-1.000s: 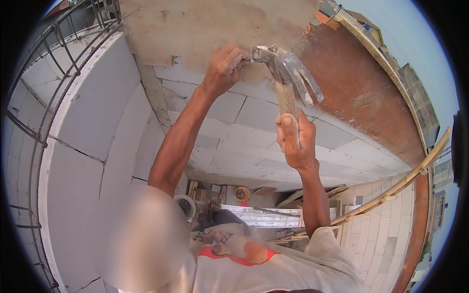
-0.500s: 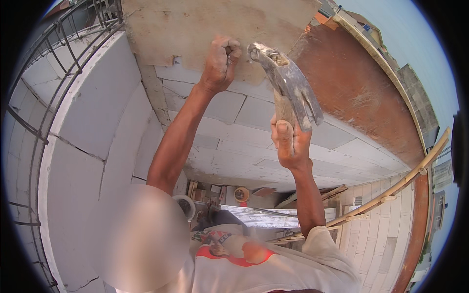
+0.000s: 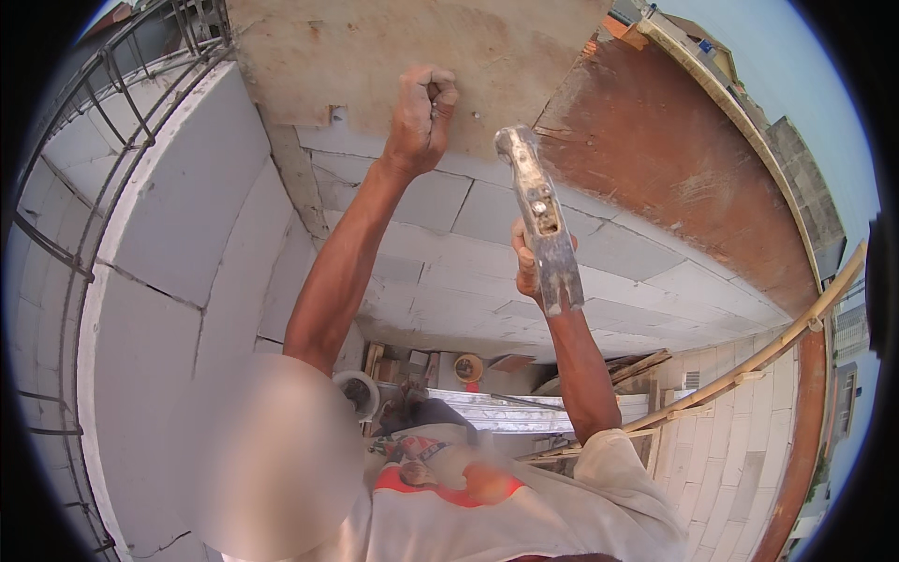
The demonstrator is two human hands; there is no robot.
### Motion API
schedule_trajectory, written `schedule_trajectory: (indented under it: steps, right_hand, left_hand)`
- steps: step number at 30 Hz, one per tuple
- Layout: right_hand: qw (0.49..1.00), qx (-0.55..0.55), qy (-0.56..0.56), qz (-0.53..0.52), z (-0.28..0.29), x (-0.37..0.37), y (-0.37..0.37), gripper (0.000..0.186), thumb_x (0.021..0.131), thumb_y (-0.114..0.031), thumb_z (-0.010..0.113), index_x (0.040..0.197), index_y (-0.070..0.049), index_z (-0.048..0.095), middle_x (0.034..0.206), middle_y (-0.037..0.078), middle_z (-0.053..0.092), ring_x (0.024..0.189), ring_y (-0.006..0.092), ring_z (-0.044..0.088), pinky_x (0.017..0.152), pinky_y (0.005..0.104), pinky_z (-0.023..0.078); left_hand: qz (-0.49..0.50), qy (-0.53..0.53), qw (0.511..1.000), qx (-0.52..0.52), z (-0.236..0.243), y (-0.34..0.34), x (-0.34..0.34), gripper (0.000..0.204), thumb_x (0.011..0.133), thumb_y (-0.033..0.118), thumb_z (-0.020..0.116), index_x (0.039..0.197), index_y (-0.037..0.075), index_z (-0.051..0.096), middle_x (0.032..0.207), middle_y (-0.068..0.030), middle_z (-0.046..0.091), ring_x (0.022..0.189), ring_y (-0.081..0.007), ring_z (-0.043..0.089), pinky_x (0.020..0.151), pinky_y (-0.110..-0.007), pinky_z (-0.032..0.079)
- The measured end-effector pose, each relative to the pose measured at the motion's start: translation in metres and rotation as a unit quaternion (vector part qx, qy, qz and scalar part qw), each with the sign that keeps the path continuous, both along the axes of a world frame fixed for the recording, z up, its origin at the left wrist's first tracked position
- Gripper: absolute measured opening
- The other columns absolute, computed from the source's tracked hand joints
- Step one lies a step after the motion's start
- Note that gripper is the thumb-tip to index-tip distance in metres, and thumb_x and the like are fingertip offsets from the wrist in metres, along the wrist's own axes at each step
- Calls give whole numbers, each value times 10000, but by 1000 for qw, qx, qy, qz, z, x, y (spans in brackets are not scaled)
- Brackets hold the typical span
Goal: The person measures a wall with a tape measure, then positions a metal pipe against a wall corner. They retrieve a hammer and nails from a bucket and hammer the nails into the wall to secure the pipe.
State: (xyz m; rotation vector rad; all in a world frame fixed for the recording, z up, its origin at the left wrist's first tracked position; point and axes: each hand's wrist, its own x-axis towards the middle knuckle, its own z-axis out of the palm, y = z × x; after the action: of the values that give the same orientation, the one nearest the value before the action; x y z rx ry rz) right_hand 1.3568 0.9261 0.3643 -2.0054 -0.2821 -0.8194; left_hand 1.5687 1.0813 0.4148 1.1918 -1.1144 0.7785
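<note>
My left hand (image 3: 421, 122) is closed, its fingers curled in against a tan wooden board (image 3: 337, 56) on the wall. Whatever its fingers pinch is too small or hidden to name. To the right of it, my right hand (image 3: 525, 267) grips a claw hammer (image 3: 537, 201). The worn grey hammer head stands between me and that hand, covering the handle and much of the fingers. The hammer is apart from the board and from my left hand.
A reddish-brown panel (image 3: 674, 169) adjoins the board on the right. Light block walls (image 3: 178, 215) rise at left and ahead. Steel rebar (image 3: 70, 253) runs along the left edge, a bamboo pole (image 3: 768, 356) slants at right. Below are a bucket (image 3: 367, 393) and an orange tub (image 3: 467, 366).
The hammer has swung down and turned, so its head now faces me and hides more of my right hand. My left hand has stayed nearly in place.
</note>
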Motion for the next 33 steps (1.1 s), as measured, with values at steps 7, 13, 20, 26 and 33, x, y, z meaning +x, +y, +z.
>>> schedule_trajectory:
  steps: [7, 13, 20, 26, 33]
  right_hand:
    - [997, -79, -11, -4, 31, -12, 13, 383, 1017, -334, 616, 1065, 44, 587, 651, 122, 628, 540, 255, 609, 528, 353, 477]
    - [974, -144, 154, -87, 33, 2, 9, 384, 1048, -376, 588, 1038, 8, 589, 623, 98, 558, 548, 188, 556, 529, 356, 441]
    - [979, -104, 145, -98, 25, -9, 9, 440, 1020, -397, 624, 1011, 42, 590, 589, 132, 590, 503, 279, 596, 484, 383, 456]
    - [962, 233, 133, 41, -17, -47, 50, 351, 1008, -351, 682, 997, -4, 634, 631, -50, 508, 543, 45, 466, 502, 253, 396]
    - [961, 206, 158, -91, -81, -109, 78, 348, 907, -197, 802, 1197, -28, 709, 692, -10, 623, 598, 50, 557, 532, 263, 466]
  left_hand:
    - [22, -20, 999, -39, 2, 0, -3, 181, 1037, 19, 546, 1205, 33, 480, 970, -45, 484, 759, -112, 467, 692, -264, 444]
    - [48, 7, 999, -3, 0, 6, 3, 208, 1041, 8, 534, 1232, 21, 451, 1019, -53, 490, 824, -108, 495, 745, -260, 459]
    - [-15, 66, 998, 0, 3, 2, -12, 186, 1059, 53, 513, 1238, 40, 463, 981, -31, 481, 817, -99, 463, 735, -257, 436]
    - [-76, 226, 971, -19, 2, 9, -46, 284, 1081, 195, 529, 1285, 17, 444, 985, -6, 488, 805, -78, 437, 718, -233, 417]
    - [-373, 614, 606, 340, -135, 49, -196, 984, 927, 848, 183, 1436, 40, 418, 851, 31, 434, 676, -70, 323, 590, -243, 311]
